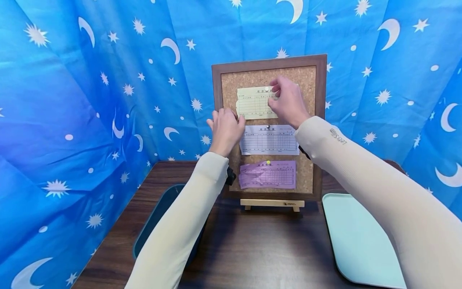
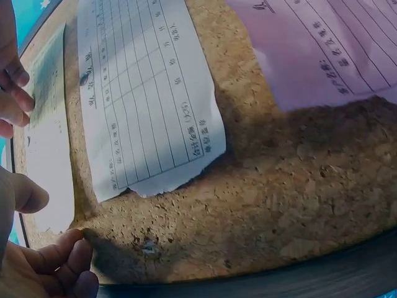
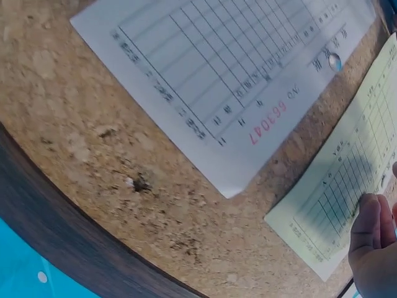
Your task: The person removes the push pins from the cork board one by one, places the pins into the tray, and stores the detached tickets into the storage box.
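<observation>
We are counting two hands at one cork board (image 1: 306, 172), where three paper slips are hanging in a column. The right hand (image 1: 288, 102) is hovering over the right part of the pale yellow slip (image 1: 252, 105), its thumb and fingers spreading a moderate gap with nothing showing between them; one white pin (image 1: 266, 89) is sitting just beside those fingertips. The left hand (image 1: 225, 130) is reaching to the same slip's lower left corner, thumb and forefinger standing apart; whether they are touching the paper we cannot tell. Below both hands, one white slip (image 1: 267, 142) is hanging by one silver pin (image 1: 268, 127), and lower again one purple slip (image 1: 267, 176) by one yellow pin (image 1: 268, 162). One wooden stand (image 1: 272, 203) is showing under the board. Two trays are lying on one table (image 1: 263, 249): the dark blue tray (image 1: 155, 218) below the left hand, the pale green tray (image 1: 361, 241) below the right. One blue curtain (image 1: 90, 132) is hanging behind everything
</observation>
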`<state>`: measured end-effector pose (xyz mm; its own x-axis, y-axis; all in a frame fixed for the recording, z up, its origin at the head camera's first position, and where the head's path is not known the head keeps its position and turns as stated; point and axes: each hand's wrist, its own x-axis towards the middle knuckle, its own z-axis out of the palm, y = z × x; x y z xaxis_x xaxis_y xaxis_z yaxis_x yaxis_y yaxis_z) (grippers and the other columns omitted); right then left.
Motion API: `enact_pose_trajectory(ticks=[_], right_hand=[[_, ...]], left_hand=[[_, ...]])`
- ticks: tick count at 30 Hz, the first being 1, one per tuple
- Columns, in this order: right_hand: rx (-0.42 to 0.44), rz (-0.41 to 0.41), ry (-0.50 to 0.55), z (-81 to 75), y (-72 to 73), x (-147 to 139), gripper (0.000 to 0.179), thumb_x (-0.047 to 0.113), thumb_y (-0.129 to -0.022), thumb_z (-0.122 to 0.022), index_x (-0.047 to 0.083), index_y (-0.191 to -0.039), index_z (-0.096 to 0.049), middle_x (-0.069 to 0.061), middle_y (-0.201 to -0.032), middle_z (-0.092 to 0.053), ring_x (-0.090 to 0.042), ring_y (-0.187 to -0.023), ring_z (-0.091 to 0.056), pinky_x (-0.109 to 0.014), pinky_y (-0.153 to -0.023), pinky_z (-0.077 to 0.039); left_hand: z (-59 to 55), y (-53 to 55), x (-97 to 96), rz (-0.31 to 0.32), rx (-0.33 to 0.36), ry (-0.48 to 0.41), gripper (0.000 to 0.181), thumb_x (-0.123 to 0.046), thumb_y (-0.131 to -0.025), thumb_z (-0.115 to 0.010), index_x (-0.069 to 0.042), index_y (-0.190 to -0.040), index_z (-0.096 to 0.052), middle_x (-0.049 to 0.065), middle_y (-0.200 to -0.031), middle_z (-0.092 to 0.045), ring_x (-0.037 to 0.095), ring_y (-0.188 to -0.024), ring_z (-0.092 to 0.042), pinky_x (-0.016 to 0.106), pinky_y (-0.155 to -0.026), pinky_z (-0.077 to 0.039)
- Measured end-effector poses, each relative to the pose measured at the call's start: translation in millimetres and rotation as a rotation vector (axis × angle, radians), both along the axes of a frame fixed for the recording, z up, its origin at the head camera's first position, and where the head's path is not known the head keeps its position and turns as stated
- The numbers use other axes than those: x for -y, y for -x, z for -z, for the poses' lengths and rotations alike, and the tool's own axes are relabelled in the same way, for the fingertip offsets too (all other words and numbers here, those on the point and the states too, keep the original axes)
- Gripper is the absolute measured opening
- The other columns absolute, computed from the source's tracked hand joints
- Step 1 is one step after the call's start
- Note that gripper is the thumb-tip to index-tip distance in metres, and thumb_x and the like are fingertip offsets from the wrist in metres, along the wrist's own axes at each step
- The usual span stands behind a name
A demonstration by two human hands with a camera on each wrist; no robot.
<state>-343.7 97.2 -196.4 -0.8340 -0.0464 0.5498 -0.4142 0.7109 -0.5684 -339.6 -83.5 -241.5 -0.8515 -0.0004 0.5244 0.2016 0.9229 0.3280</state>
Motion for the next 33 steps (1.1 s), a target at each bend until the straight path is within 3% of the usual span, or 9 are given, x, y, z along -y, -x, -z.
enact_pose_trajectory(ticks=[16, 28, 33], right_hand=[[-0.026, -0.003, -0.072, -10.2, 13.0, 9, 0.031, 0.001, -0.085, -0.059, 0.003, -0.116, -0.057, -0.010, -0.108, -0.056, -0.021, -0.097, -0.053, -0.031, -0.085, -0.042], [-0.085, 0.042, -0.142, -12.0, 18.5, 13, 0.023, 0.000, -0.083, -0.056, 0.000, -0.105, -0.061, -0.011, -0.101, -0.056, -0.024, -0.095, -0.051, -0.035, -0.086, -0.040], [-0.071, 0.067, -0.152, -13.8, 20.1, 16, 0.016, 0.004, -0.087, -0.056, 0.001, -0.102, -0.062, -0.010, -0.097, -0.055, -0.024, -0.092, -0.050, -0.036, -0.083, -0.040]], left_hand=[[-1.4, 3.6, -8.7, -0.012, 0.000, -0.012, 0.027, -0.032, -0.097, -0.047, -0.010, -0.082, -0.052, 0.007, -0.096, -0.054, 0.027, -0.098, -0.041, 0.045, -0.086, -0.025], [-1.5, 3.7, -15.5, 0.015, -0.043, -0.082, 0.017, -0.024, -0.095, -0.051, -0.008, -0.096, -0.053, 0.005, -0.090, -0.053, 0.024, -0.090, -0.043, 0.041, -0.083, -0.026], [-2.5, 3.6, -18.0, 0.023, -0.069, -0.095, 0.014, -0.019, -0.095, -0.052, -0.008, -0.103, -0.053, 0.005, -0.093, -0.055, 0.023, -0.091, -0.044, 0.040, -0.082, -0.027]])
